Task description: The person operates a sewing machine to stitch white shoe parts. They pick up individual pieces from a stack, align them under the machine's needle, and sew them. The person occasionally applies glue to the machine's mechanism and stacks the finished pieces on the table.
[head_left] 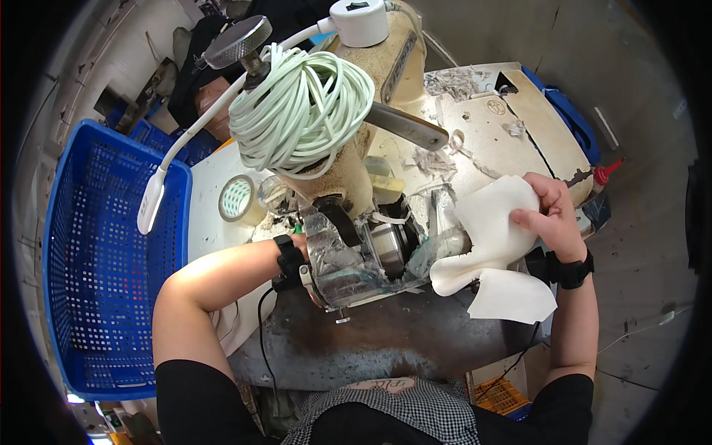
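Currently right hand (555, 217) pinches limp white sheet (493, 219); left hand (300, 243) mostly hidden, grip unclear; sagging folds (454, 273) may snag silver metal cylinder (387, 243)

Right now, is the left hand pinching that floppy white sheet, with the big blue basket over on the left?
Not quite: the right hand is pinching the floppy white sheet, as the head view shows. The big blue basket is over on the left.

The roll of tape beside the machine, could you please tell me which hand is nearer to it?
Left: the left hand, mostly hidden by the machine, is just right of the roll of tape; the right hand holds a white sheet farther right.
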The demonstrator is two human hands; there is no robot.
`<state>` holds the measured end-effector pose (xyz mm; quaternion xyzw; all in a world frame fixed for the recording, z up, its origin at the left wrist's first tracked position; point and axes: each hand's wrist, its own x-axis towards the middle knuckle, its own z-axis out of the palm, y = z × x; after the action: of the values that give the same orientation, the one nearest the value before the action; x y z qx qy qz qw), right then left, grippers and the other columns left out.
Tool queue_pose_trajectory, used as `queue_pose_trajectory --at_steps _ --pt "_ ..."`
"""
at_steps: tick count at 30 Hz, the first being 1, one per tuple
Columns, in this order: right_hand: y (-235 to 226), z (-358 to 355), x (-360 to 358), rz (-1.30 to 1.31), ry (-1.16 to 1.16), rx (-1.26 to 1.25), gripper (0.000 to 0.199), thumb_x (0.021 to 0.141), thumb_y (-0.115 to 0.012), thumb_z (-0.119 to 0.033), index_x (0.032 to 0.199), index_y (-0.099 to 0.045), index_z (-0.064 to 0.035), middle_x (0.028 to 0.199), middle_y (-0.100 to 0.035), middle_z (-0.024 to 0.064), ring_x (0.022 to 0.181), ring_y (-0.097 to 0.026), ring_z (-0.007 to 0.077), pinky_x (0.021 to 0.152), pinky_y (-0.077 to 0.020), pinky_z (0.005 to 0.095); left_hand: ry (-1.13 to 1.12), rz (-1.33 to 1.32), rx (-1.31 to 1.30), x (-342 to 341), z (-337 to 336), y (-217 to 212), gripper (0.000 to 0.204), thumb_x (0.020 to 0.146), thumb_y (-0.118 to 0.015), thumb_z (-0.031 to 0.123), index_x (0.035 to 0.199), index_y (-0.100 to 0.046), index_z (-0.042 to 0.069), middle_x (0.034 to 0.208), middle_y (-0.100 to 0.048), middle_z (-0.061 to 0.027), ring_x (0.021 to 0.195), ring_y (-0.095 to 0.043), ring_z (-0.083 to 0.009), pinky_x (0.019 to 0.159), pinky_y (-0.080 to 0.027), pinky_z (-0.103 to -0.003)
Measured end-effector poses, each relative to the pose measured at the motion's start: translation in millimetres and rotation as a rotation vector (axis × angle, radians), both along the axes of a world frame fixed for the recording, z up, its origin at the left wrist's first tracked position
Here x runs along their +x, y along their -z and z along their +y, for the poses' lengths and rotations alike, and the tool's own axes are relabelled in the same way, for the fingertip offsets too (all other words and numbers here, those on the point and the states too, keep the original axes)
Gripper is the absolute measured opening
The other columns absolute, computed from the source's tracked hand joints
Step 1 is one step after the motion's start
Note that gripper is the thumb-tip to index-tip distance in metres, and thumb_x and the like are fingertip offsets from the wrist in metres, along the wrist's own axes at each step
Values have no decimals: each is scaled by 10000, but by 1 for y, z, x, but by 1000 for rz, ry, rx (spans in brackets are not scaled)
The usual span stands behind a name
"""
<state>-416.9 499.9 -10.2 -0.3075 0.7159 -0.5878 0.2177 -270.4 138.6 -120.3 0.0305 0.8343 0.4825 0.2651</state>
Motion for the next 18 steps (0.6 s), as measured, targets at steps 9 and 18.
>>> queue_pose_trajectory --at_steps 9,18 --pt "2 0 -3 -9 -10 -27 122 751 -663 -60 841 -606 2 724 -581 -36 654 -513 18 585 -405 184 -3 75 -12 -2 -14 -4 437 863 -672 212 1234 -558 10 1186 -625 -105 1100 -540 -146 959 -419 -295" --pt "-38 3 79 117 -383 99 157 835 -685 -128 901 -633 4 747 -605 24 671 -557 61 583 -434 223 -126 536 -664 97 3 -132 148 772 -713 170 804 -701 26 962 -665 -164 852 -654 -311 757 -519 -401"
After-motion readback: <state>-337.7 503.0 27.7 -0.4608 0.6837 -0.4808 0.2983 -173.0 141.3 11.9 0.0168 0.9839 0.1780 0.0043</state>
